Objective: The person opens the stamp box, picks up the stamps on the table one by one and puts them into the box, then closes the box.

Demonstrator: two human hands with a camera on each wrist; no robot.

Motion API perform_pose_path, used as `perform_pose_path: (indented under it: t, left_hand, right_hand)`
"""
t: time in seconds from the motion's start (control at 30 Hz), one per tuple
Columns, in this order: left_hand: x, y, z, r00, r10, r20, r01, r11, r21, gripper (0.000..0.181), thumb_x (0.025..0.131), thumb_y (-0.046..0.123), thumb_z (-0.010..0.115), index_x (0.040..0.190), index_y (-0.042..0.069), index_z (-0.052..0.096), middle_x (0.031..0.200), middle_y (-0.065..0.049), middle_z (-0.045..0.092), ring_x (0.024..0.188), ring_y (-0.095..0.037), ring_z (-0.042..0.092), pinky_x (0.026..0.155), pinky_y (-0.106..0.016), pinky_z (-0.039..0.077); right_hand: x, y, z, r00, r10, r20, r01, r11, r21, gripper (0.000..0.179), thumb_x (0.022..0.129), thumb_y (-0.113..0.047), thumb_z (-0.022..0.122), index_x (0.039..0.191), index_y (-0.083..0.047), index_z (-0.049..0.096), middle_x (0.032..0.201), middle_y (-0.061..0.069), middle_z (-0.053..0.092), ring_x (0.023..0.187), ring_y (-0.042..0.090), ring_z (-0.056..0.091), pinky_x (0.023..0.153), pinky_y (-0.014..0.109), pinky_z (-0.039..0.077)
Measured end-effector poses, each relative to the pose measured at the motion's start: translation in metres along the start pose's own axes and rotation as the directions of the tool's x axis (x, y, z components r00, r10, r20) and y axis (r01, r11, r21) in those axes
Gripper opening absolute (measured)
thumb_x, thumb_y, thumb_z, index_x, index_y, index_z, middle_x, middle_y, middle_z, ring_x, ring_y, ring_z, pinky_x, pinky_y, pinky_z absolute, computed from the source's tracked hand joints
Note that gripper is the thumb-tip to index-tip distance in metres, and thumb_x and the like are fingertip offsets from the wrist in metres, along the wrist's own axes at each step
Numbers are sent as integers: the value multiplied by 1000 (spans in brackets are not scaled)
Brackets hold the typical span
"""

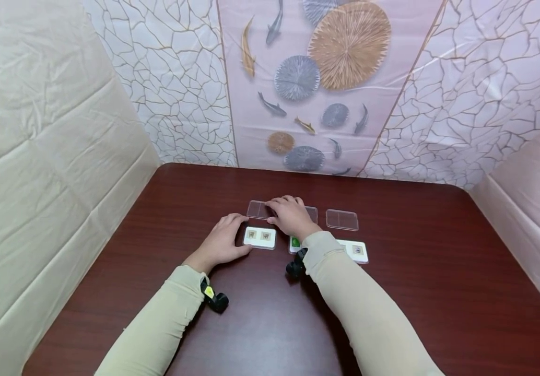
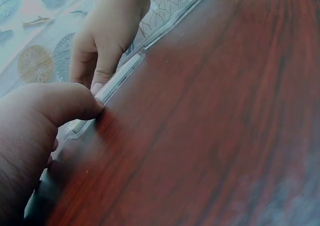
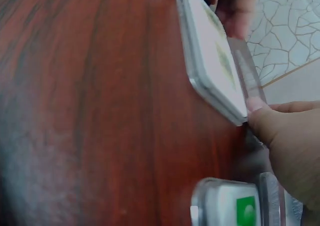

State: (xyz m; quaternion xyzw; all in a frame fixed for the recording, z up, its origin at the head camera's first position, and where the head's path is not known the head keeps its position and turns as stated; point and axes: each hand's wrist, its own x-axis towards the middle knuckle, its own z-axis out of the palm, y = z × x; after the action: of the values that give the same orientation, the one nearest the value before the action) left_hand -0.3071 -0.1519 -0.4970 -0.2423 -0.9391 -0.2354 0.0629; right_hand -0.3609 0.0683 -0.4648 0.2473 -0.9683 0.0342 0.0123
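Note:
A flat clear plastic case with a white insert and two small brownish pictures lies on the table. My left hand holds its left end, thumb on the near edge and fingers at the far side. Just behind the case lies a clear divided lid. My right hand grips the right end of that lid between thumb and fingers; the fingertips are partly hidden. Under my right wrist, a second case with a green picture is mostly covered.
Farther right lies a third white case, partly behind my sleeve. Another clear lid is behind it, and one more lid shows beside my right hand. The dark red table meets patterned cloth at the back.

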Motion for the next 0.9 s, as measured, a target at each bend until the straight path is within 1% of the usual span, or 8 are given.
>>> perform_pose_path:
  t: [0.13, 0.2, 0.3, 0.4, 0.5, 0.67, 0.8, 0.9]
  left_hand:
    - [0, 2, 2, 1000, -23, -5, 22, 999, -24, 83, 69, 44, 68, 137, 12, 35, 132, -5, 35, 118, -21, 35, 98, -41, 30]
    - [0, 3, 3, 999, -34, -5, 34, 999, -29, 88, 69, 45, 68, 141, 12, 29, 135, -7, 32, 120, -22, 35, 98, -42, 31]
    - [-1, 3, 4, 999, -50, 1, 50, 998, -44, 94, 69, 46, 69, 144, 11, 23, 137, -9, 29, 121, -25, 34, 98, -43, 31]
    - [-2, 3, 4, 998, -68, 15, 69, 997, -45, 97, 70, 47, 68, 145, 12, 19, 138, -9, 26, 123, -25, 33, 99, -43, 31]
    - [-2, 4, 2, 997, -74, 24, 75, 996, -39, 97, 71, 47, 67, 146, 12, 18, 139, -10, 26, 123, -27, 33, 99, -44, 30]
    - [-1, 1, 2, 999, -40, 25, 40, 999, -4, 89, 73, 47, 65, 144, 12, 25, 137, -9, 29, 122, -25, 33, 99, -44, 29]
    - [0, -2, 3, 1000, -8, 18, 8, 1000, 28, 78, 73, 47, 64, 139, 14, 36, 133, -5, 34, 119, -21, 33, 99, -42, 28]
    - [0, -3, 4, 1000, 9, 9, -9, 1000, 30, 70, 74, 46, 64, 134, 16, 44, 132, -3, 35, 117, -20, 34, 99, -41, 28]
  right_hand:
    - [-2, 1, 3, 999, -4, -43, 4, 1000, 6, 48, 89, -42, 55, 133, -23, 49, 132, 0, 48, 124, 24, 37, 100, 48, 23]
    - [-5, 1, 3, 999, -2, -42, 3, 1000, 28, 48, 89, -42, 54, 132, -22, 49, 130, 0, 49, 123, 23, 38, 101, 48, 22]
    - [-12, 0, 1, 1000, -8, -26, 10, 995, 95, 46, 90, -42, 52, 131, -22, 50, 129, 0, 51, 122, 22, 38, 102, 49, 20]
    - [-21, -3, -1, 999, -41, -18, 44, 987, 153, 44, 90, -42, 51, 130, -22, 52, 127, -1, 53, 122, 22, 39, 103, 50, 18]
    - [-30, -6, -2, 995, -98, -26, 101, 982, 161, 43, 90, -41, 52, 129, -22, 53, 125, -1, 54, 121, 21, 41, 104, 49, 17]
    - [-46, -11, -3, 984, -168, -60, 175, 972, 158, 42, 88, -38, 57, 127, -21, 56, 123, -1, 56, 120, 19, 43, 104, 47, 17]
    - [-54, -15, -4, 978, -189, -84, 200, 967, 156, 41, 87, -38, 59, 124, -21, 58, 121, -2, 56, 119, 20, 43, 103, 47, 18]
    - [-58, -18, -3, 977, -193, -87, 204, 968, 145, 40, 86, -39, 59, 122, -22, 59, 121, -3, 55, 119, 21, 42, 104, 47, 17]
